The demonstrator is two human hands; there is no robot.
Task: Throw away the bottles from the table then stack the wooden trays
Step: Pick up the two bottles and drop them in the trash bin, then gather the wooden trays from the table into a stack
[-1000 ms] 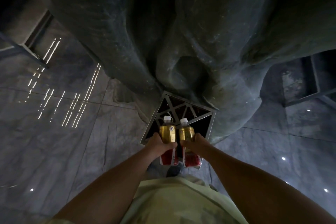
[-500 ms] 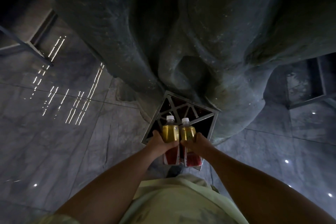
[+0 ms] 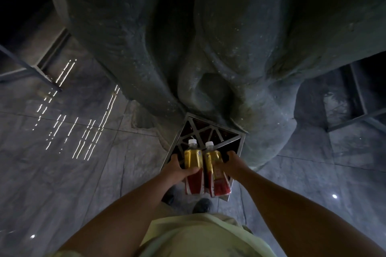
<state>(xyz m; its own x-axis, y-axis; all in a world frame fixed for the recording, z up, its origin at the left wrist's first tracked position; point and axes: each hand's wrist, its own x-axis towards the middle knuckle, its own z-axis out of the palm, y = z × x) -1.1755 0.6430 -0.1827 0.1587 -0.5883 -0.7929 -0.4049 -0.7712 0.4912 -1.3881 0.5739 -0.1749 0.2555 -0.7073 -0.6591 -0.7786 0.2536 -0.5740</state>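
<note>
Dim room, glossy grey tile floor [image 3: 62, 173], rock-like sculpture [image 3: 208, 37] behind. Left hand [image 3: 177, 170] grips left bottle [image 3: 193, 157], right hand [image 3: 231, 165] grips right bottle [image 3: 212, 160], both over square metal bin [image 3: 240, 134].

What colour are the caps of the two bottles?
Both caps are white, above the golden bottles, seen in the head view.

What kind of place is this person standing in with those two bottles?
Probably a dim lobby or themed indoor hall: polished stone floor tiles mirror ceiling lights, a huge sculpted rock-like form looms ahead, and a square metal-framed bin stands at its foot.
</note>
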